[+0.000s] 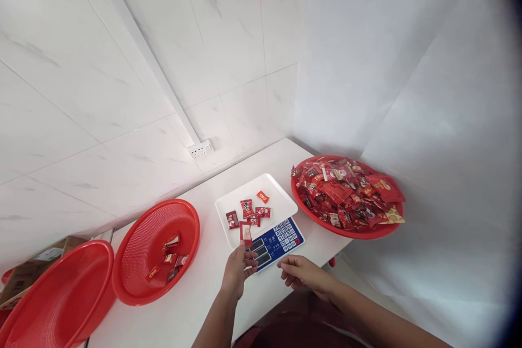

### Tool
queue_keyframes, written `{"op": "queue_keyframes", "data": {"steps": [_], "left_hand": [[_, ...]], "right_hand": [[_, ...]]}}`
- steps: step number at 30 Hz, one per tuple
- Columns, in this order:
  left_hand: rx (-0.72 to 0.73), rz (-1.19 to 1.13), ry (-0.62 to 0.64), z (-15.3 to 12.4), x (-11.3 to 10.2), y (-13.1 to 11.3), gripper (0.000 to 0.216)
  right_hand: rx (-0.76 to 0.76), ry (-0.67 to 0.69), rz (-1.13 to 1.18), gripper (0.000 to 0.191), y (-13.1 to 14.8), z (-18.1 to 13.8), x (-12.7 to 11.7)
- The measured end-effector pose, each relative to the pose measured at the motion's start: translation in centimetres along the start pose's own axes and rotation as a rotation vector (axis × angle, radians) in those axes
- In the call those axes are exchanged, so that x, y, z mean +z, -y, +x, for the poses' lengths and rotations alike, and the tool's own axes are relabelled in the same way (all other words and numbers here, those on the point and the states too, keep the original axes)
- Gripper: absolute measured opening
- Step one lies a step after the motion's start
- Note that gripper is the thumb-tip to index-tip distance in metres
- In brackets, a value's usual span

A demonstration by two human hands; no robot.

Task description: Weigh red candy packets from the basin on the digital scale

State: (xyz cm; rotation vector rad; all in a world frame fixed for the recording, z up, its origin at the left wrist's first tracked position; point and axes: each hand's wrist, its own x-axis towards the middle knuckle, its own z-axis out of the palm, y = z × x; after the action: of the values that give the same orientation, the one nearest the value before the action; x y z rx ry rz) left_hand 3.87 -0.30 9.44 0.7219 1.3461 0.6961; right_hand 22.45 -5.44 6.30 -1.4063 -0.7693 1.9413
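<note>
A white scale [281,239] with a blue keypad stands on the white table [204,293]; several red candy packets [248,211] lie on its white pan. My left hand [238,272] is at the scale's near edge, fingers closed on a red packet [246,232] it holds upright. Just right of it, near the table's front edge, my right hand [299,274] has its fingers loosely curled and holds nothing that shows. To the right, a red basket [326,223] is heaped with red wrapped sweets [346,190].
Left of the scale sits a red mesh basket [134,288] holding a few packets [169,258]. A second red basket [57,304] overlaps it at the far left, beside a cardboard box [28,272]. A wall socket [199,149] sits above the table's back edge. White walls close the corner.
</note>
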Motion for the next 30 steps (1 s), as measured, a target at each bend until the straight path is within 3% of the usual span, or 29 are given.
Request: {"op": "queue_keyframes", "data": {"steps": [3, 7, 11, 13, 15, 18, 20, 26, 30], "left_hand": [[-0.057, 0.154, 0.083, 0.4, 0.0, -0.5, 0.056], [0.052, 0.421, 0.146, 0.1, -0.5, 1.2, 0.04], [0.272, 0.576, -0.054, 0.5, -2.1, 2.0, 0.032], [0.451, 0.759, -0.184, 1.3, -3.0, 1.3, 0.035], [0.54, 0.978, -0.244, 2.4, -3.4, 0.0, 0.042], [0.449, 1.189, -0.227, 4.1, -3.2, -2.1, 0.059], [0.391, 1.234, -0.215, 5.3, -2.6, -3.1, 0.065], [0.399, 1.232, -0.178, 7.9, -1.4, -4.8, 0.059], [0.457, 1.162, -0.183, 7.2, -1.6, -4.6, 0.051]], "right_hand": [[0.005, -0.009, -0.002, 0.04, 0.1, -0.2, -0.4], [-0.039, -0.03, -0.107, 0.03, -0.3, -0.1, -0.9], [-0.172, -0.201, -0.399, 0.022, 0.2, 1.0, -2.1], [-0.328, -0.322, -0.596, 0.022, 1.4, 2.0, -2.9], [-0.47, -0.417, -0.782, 0.025, 3.3, 3.2, -3.4], [-0.559, -0.478, -0.981, 0.034, 6.2, 5.3, -3.3], [-0.534, -0.458, -1.061, 0.039, 7.6, 6.7, -2.7], [-0.459, -0.363, -1.14, 0.032, 9.0, 9.6, -0.1], [-0.492, -0.421, -1.128, 0.041, 9.8, 10.8, -0.4]]}}
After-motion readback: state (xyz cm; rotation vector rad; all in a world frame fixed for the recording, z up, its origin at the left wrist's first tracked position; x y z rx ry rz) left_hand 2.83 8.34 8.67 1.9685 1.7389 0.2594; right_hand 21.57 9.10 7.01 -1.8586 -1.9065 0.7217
